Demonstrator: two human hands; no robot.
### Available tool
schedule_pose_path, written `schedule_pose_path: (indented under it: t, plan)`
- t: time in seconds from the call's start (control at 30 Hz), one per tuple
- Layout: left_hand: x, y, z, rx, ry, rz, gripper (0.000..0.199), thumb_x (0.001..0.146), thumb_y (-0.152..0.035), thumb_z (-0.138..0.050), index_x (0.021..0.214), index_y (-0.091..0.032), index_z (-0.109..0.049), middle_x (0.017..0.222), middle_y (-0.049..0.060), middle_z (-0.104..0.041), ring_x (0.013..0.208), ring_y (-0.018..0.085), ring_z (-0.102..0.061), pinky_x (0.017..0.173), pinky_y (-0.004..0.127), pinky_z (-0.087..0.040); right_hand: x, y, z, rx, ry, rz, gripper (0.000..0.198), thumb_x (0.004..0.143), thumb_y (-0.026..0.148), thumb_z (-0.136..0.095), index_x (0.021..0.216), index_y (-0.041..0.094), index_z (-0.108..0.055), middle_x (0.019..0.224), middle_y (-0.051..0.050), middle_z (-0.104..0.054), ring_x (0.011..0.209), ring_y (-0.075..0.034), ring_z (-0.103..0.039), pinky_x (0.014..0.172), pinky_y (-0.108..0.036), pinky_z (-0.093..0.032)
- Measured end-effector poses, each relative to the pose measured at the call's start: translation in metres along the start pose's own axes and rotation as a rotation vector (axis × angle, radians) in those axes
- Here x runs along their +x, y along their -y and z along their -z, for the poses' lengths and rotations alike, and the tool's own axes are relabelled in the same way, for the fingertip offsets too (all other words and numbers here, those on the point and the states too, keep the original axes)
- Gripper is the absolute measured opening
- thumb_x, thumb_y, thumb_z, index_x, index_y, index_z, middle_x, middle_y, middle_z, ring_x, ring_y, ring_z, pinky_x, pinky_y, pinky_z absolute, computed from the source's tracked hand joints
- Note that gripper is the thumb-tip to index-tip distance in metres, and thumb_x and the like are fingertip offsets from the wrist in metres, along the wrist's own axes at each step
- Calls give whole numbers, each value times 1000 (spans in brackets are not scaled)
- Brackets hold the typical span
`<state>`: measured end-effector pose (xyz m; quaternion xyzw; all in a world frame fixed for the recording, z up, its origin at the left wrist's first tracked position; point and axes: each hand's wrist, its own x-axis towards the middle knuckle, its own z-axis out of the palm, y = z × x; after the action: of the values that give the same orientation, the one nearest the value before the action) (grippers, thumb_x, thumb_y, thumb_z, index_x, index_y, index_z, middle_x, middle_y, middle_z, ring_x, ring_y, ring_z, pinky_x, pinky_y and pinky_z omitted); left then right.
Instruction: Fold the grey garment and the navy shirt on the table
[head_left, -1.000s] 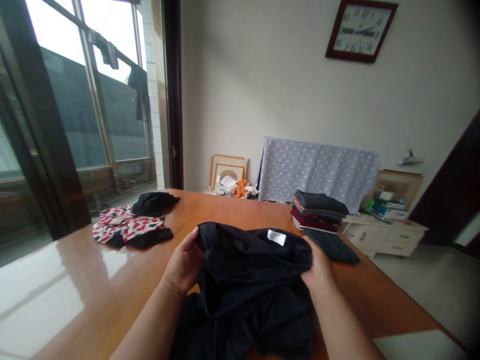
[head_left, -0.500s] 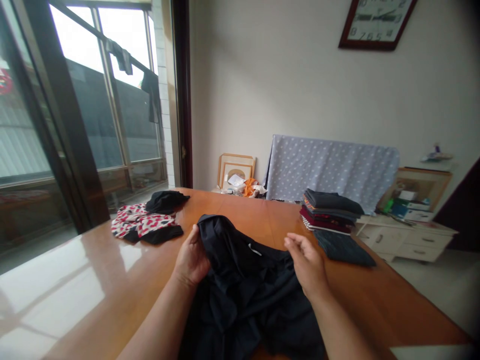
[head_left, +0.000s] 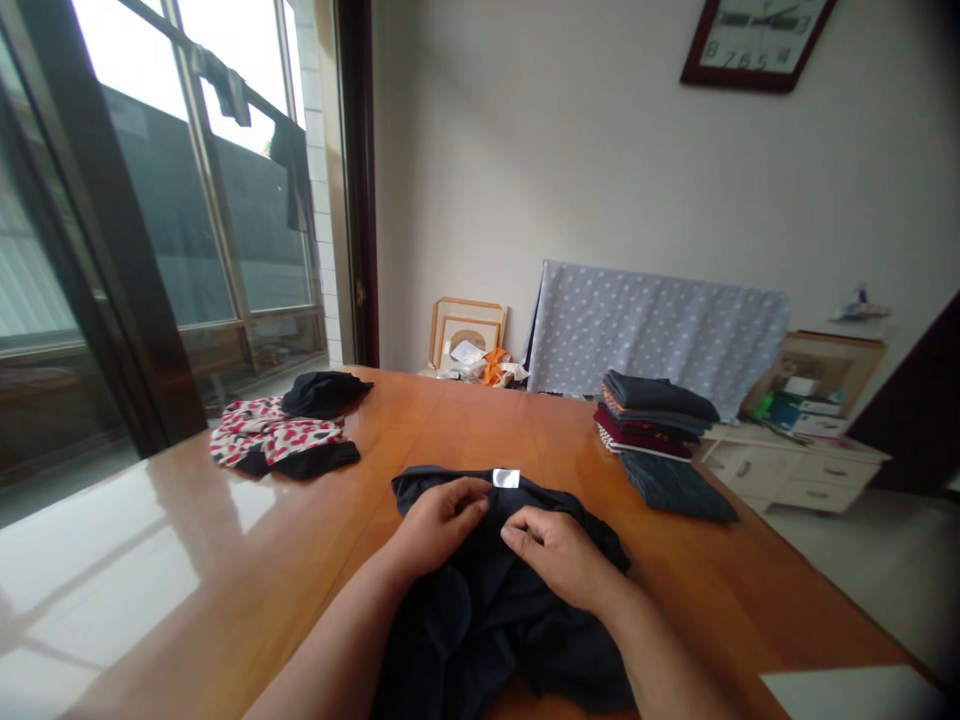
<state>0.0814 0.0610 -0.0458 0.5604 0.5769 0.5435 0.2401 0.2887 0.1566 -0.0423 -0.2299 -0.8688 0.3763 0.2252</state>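
Note:
A dark navy garment (head_left: 465,620) lies rumpled on the table before me. Its far edge carries a white label (head_left: 506,478). My left hand (head_left: 444,520) is on the cloth just left of and below the label, thumb and fingers closed together on it. To the right, my right hand (head_left: 556,555) rests with curled fingers against the same garment, its thumb pressed in towards them. Only a small gap of cloth parts the two hands. The fabric under the palms is hidden.
On the wooden table (head_left: 300,560), a patterned red, white and black garment (head_left: 277,435) lies at the left beside a black cloth (head_left: 322,394). A stack of folded clothes (head_left: 656,415) stands at the right, with a folded dark piece (head_left: 675,487) in front.
The garment's raised edge has come down onto the table, and its label now faces up. Both hands have moved inward, close together near the label.

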Motion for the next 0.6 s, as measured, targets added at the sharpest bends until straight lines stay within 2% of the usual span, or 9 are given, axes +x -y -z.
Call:
schedule_pose_path:
  t: [0.07, 0.13, 0.23, 0.3, 0.4, 0.5, 0.6]
  plan:
    - [-4, 2, -4, 189, 160, -63, 44, 73, -42, -75, 114, -26, -74, 109, 9, -72, 102, 29, -64, 92, 37, -47, 0, 1, 2, 21, 15, 2, 35, 93, 48, -53, 77, 20, -66, 71, 1, -62, 69, -15, -54, 64, -27, -40]
    - [-7, 7, -4, 361, 254, -93, 49, 67, -40, -79, 115, -27, -74, 109, 9, -71, 103, 30, -62, 90, 36, -46, -2, 2, 6, 58, 63, -22, 35, 93, 48, -54, 75, 19, -64, 70, 2, -59, 68, -14, -51, 62, -25, -38]
    - [-6, 13, -1, 481, 288, -78, 28, 70, -29, -73, 97, -26, -77, 97, 7, -71, 91, 27, -64, 81, 33, -45, -6, 6, 9, 111, 194, -74, 30, 91, 46, -58, 81, 19, -67, 71, 2, -59, 67, -13, -49, 61, -24, -37]
    - [-3, 14, 3, 468, 186, -58, 17, 73, -25, -67, 88, -26, -76, 91, 5, -72, 86, 24, -64, 77, 31, -44, -8, 8, 11, 127, 264, -106, 27, 89, 45, -61, 85, 19, -69, 70, 2, -60, 66, -13, -49, 59, -24, -36]
    - [3, 11, 11, 283, -104, 8, 12, 80, -31, -64, 84, -25, -74, 85, 4, -72, 84, 23, -64, 77, 30, -45, -9, 7, 12, 122, 273, -129, 27, 88, 45, -63, 88, 19, -72, 71, 1, -63, 65, -13, -51, 58, -24, -36]
    - [7, 6, 21, -115, -347, 137, 17, 81, -39, -67, 78, -22, -71, 81, 3, -71, 81, 21, -65, 76, 28, -48, -7, -3, 14, 66, 206, -106, 29, 88, 46, -62, 90, 20, -75, 79, -2, -70, 72, -17, -58, 64, -26, -42]
    - [8, 0, 29, -575, -471, 285, 15, 78, -34, -71, 81, -20, -69, 80, 2, -72, 77, 19, -68, 74, 27, -53, -5, -17, 16, -15, 105, -97, 34, 84, 47, -66, 104, 22, -76, 86, -5, -74, 77, -22, -63, 70, -30, -46]
